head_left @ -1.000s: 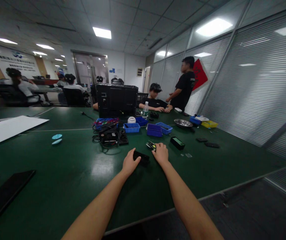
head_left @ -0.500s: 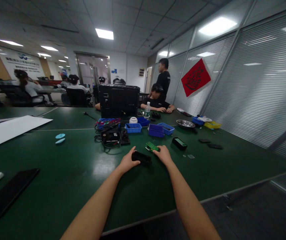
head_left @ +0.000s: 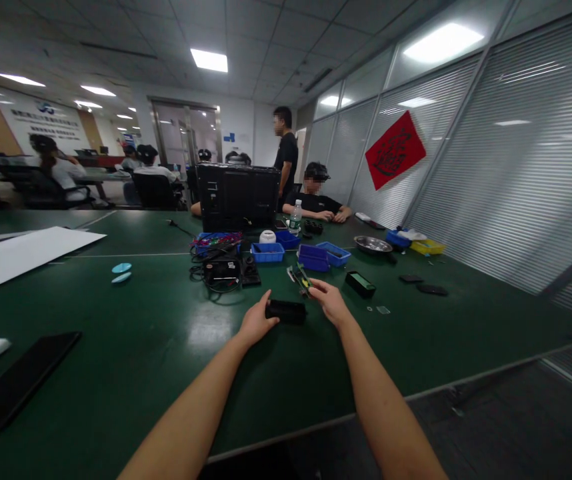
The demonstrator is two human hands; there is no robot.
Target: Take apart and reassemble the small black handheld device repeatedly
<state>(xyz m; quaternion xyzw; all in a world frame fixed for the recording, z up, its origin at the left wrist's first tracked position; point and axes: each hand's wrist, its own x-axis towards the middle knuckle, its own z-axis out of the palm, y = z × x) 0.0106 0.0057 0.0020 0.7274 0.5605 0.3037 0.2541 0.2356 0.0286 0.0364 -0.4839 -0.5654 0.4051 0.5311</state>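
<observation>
My left hand [head_left: 256,320] is closed on the left end of a black plastic housing [head_left: 289,312], held low over the green table. In my right hand [head_left: 330,301] is a green circuit board [head_left: 302,279], pinched at its right edge and tilted, with parts on it that are too small to name. The board is just above and right of the housing, apart from it. Right of my right hand stands a black case [head_left: 361,284] with a green panel inside. A small clear plate [head_left: 383,310] and a little ring [head_left: 369,309] lie near that case.
Beyond my hands are a blue bin [head_left: 267,252], a purple bin [head_left: 314,257], tangled cables with a black box [head_left: 222,272], and a metal bowl [head_left: 373,245]. A large black monitor [head_left: 239,197] stands behind them. A person [head_left: 316,193] sits across the table.
My right hand has turned the circuit board from lying nearly flat to a steep tilt. The housing has rotated in my left hand. The standing person in the background has moved left.
</observation>
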